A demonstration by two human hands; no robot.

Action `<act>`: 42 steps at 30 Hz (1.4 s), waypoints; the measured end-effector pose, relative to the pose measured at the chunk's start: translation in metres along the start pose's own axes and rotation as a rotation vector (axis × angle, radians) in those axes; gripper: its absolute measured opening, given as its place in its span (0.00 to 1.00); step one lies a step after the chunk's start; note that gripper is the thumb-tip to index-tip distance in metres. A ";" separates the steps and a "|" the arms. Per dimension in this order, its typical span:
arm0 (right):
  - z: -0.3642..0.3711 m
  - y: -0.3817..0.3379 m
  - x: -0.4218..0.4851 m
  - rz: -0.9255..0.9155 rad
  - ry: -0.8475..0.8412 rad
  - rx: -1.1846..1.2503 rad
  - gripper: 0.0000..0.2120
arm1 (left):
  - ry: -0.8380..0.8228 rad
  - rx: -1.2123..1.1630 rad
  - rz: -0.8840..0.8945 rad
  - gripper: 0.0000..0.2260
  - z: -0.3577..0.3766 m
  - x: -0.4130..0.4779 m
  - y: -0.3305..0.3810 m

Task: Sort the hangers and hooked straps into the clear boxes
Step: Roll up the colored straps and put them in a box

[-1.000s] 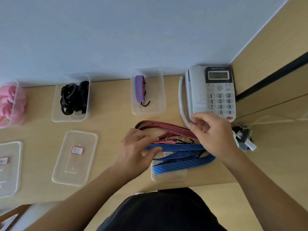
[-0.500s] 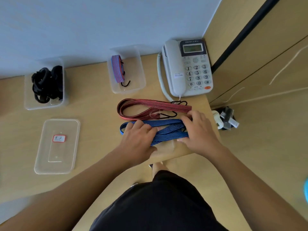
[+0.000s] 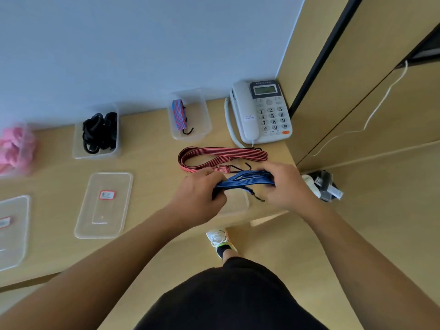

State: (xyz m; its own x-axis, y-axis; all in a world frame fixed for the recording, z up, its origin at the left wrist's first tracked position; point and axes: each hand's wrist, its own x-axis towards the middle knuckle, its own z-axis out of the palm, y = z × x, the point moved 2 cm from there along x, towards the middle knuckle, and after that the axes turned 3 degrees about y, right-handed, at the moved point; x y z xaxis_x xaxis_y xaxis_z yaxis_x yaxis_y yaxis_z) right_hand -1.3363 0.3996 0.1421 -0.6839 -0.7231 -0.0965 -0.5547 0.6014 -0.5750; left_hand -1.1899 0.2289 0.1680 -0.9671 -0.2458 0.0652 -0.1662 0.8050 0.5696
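Left hand (image 3: 198, 195): fingers closed around the left end of the blue strap (image 3: 245, 181), lifted just above the bench (image 3: 152, 158).
Right hand (image 3: 284, 184): closed on the right end of the same bundle; the 2 hands are apart, with the folded strap stretched between them.
Blue strap: gathered into several parallel runs, 1 black hook (image 3: 258, 197) dangling below it.
Clear box under the hands (image 3: 235, 206): sits at the near edge of the bench, mostly hidden by the hands.
Red strap (image 3: 221, 156): lies flat on the bench just behind the hands, folded, its black hooks near the right hand.
Far box (image 3: 190, 115): holds 1 rolled red-and-blue strap with a hook.
Black-filled box (image 3: 96, 132): left of it, by the wall.
Pink-filled box (image 3: 15, 150): at the left edge.
Lid (image 3: 104, 206): flat on the bench, red-bordered label on top.
Phone (image 3: 259, 110): in the right corner of the bench.
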 end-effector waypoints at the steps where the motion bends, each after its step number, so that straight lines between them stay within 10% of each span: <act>1: -0.010 -0.007 -0.003 0.015 -0.006 0.084 0.18 | 0.034 -0.026 -0.007 0.08 -0.011 -0.002 0.005; 8: -0.070 -0.062 -0.043 0.021 -0.057 0.469 0.02 | 0.067 -0.383 -0.155 0.14 -0.080 -0.034 0.041; 20: -0.133 -0.113 -0.127 -0.076 -0.165 0.852 0.11 | -0.108 -1.115 -0.193 0.16 -0.127 -0.080 0.110; 31: -0.183 -0.111 -0.144 -0.134 -0.449 1.049 0.20 | -0.162 -0.827 -0.023 0.15 -0.122 -0.080 0.181; 35: -0.200 -0.097 -0.150 -0.137 -0.230 0.865 0.21 | -0.158 -0.979 -0.041 0.06 -0.106 -0.082 0.203; 39: -0.212 -0.094 -0.162 -0.211 0.330 0.737 0.18 | -0.006 -1.157 -0.068 0.04 -0.094 -0.083 0.217; 42: -0.221 -0.095 -0.169 -0.313 0.317 0.613 0.09 | 0.104 -1.198 -0.055 0.03 -0.092 -0.084 0.224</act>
State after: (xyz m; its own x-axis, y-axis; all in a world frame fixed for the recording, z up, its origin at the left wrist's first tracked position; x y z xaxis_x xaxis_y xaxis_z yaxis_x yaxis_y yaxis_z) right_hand -1.2728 0.5396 0.3923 -0.6928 -0.6412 0.3300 -0.4456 0.0208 -0.8950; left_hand -1.1279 0.3802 0.3649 -0.9349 -0.3511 0.0516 0.1313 -0.2072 0.9694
